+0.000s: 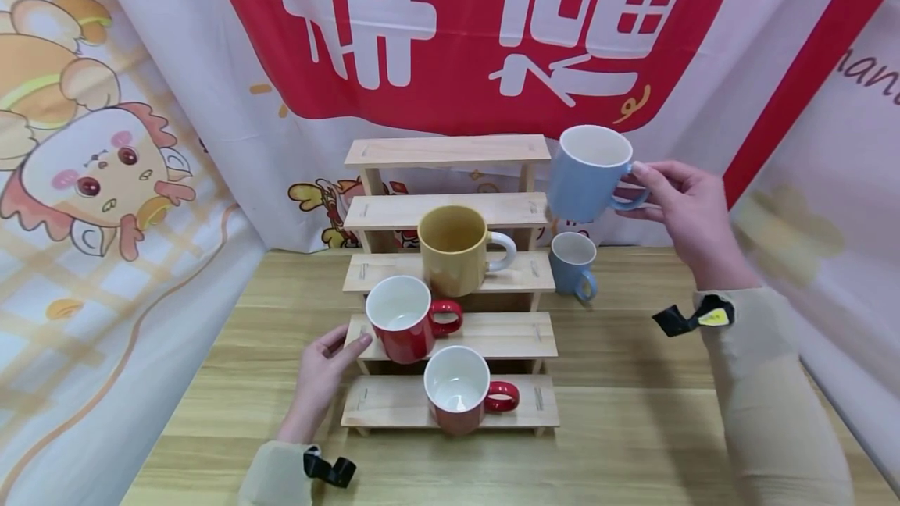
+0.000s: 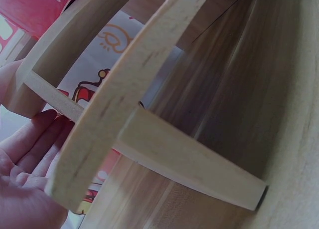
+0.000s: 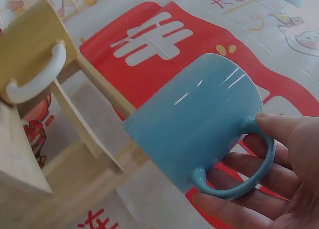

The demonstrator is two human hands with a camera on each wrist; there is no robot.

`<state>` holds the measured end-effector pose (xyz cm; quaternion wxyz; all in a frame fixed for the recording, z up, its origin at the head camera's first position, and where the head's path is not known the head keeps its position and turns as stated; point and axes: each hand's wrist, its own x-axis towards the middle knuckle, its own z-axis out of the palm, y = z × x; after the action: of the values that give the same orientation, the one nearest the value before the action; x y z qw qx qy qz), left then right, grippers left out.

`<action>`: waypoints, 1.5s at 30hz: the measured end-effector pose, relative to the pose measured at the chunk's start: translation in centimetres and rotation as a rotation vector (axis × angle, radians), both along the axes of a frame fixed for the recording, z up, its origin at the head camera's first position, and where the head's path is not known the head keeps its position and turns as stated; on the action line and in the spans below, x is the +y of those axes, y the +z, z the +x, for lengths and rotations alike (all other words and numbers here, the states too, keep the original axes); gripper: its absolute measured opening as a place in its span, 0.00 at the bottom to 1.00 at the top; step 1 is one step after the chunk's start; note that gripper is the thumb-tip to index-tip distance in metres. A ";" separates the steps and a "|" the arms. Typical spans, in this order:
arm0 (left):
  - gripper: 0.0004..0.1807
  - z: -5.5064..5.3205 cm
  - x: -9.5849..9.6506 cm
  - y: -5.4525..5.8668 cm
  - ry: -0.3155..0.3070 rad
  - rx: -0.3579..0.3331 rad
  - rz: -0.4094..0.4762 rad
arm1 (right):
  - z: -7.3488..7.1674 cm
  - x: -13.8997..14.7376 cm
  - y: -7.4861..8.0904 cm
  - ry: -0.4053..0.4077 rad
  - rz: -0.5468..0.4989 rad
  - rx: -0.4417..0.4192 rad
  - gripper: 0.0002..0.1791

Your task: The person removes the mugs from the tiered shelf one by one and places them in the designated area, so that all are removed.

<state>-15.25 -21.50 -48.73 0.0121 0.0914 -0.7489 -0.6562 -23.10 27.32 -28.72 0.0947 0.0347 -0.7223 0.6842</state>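
My right hand [image 1: 692,213] holds a light blue mug [image 1: 585,186] by its handle, thumb on top and fingers around the loop. The mug is raised at the right end of a wooden stepped rack [image 1: 509,334], near its upper tiers. With my left hand [image 1: 323,373] I grip the left end of the rack's second step from the bottom; in the left wrist view the fingers [image 2: 35,139] reach under the plank. Beside that hand, a red mug [image 1: 408,340] with a white inside stands on the same step.
A yellow mug [image 1: 450,264] with a white handle stands on the middle step. On the lowest step is another red mug [image 1: 453,411]. A smaller blue mug [image 1: 571,264] stands on the wooden table [image 1: 619,412], right of the rack. Behind hangs a printed cloth [image 1: 464,92].
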 end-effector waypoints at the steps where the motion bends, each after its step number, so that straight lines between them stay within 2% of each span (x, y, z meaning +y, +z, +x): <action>1: 0.31 0.0 0.0 0.0 0.000 0.001 0.000 | 0.2 0.3 -0.2 -0.009 0.005 -0.006 0.27; 13: 0.31 0.1 0.0 0.1 -0.005 0.005 -0.003 | 1.4 3.9 -2.8 -0.053 -0.042 -0.035 0.28; 21: 0.31 0.0 -0.1 0.0 -0.009 0.008 -0.006 | 2.2 6.0 -5.2 -0.112 0.053 -0.096 0.27; 26: 0.31 0.0 -0.1 0.0 -0.006 0.005 -0.012 | 2.3 7.0 -6.8 -0.118 -0.016 -0.097 0.24; 36: 0.30 -0.1 0.0 -0.1 -0.004 0.023 0.001 | 1.4 8.1 -10.0 -0.194 -0.157 -0.050 0.16; 39: 0.30 -0.2 0.0 -0.2 -0.002 0.028 0.002 | 1.0 8.2 -10.8 -0.225 -0.182 -0.058 0.14; 45: 0.32 -0.1 -0.1 -0.3 0.004 0.018 0.015 | 0.2 8.1 -12.1 -0.294 -0.151 -0.104 0.22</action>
<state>-15.39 -21.56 -49.07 0.0194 0.0872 -0.7438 -0.6624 -22.92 35.40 -40.86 0.1586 -0.1140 -0.6699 0.7162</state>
